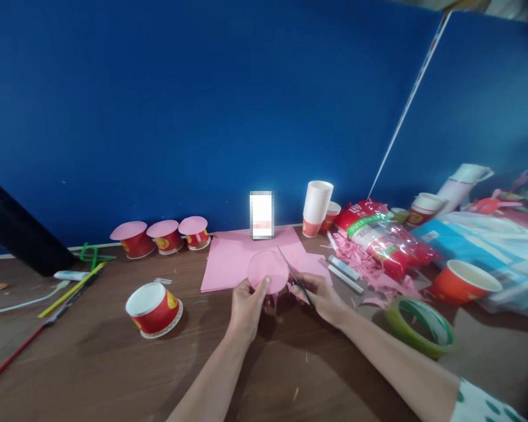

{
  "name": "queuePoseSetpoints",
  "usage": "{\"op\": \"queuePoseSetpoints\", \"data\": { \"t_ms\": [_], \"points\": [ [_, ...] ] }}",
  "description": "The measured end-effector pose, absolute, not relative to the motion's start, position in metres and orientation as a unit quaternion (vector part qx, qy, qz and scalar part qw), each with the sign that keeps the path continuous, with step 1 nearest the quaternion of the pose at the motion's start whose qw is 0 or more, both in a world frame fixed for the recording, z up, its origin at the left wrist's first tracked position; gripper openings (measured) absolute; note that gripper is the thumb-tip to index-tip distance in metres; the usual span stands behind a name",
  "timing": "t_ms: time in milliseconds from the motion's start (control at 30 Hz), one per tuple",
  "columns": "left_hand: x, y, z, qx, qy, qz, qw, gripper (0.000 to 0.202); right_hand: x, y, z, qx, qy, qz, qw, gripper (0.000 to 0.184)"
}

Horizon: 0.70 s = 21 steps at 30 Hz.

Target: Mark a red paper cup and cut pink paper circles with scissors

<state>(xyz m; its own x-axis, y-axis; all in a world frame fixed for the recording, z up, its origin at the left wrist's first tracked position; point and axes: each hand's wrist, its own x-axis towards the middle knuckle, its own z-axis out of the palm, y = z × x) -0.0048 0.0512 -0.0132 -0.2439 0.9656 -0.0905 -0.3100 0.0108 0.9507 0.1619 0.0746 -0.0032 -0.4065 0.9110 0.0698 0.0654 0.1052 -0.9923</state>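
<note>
My left hand point(245, 306) is closed on a pink paper disc point(267, 270), thumb on its lower edge, holding it up over the wooden table point(114, 363). My right hand point(322, 297) grips a pair of scissors point(295, 276) whose thin blades point up and left along the disc's right edge. Behind the disc lies a pink paper sheet point(233, 255). Small pink offcuts hang just below the disc.
Three red paper cups with pink paper tops point(165, 236) stand at the blue wall, and another red cup point(154, 309) lies at the left. A white cup stack point(317, 208), a cup package point(385, 237), pink scraps point(365, 266), a green tape roll point(420, 325), an orange-red cup point(462, 282) and straws point(70, 290) are around.
</note>
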Motion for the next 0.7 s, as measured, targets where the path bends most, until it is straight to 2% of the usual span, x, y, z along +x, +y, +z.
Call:
{"op": "queuePoseSetpoints", "data": {
  "t_ms": [700],
  "points": [
    [-0.0075, 0.0508, -0.0132, 0.371, 0.493, 0.592, 0.519, 0.036, 0.1627, 0.0733, -0.0011, -0.358, -0.620, 0.577, 0.393, 0.035]
  ]
}}
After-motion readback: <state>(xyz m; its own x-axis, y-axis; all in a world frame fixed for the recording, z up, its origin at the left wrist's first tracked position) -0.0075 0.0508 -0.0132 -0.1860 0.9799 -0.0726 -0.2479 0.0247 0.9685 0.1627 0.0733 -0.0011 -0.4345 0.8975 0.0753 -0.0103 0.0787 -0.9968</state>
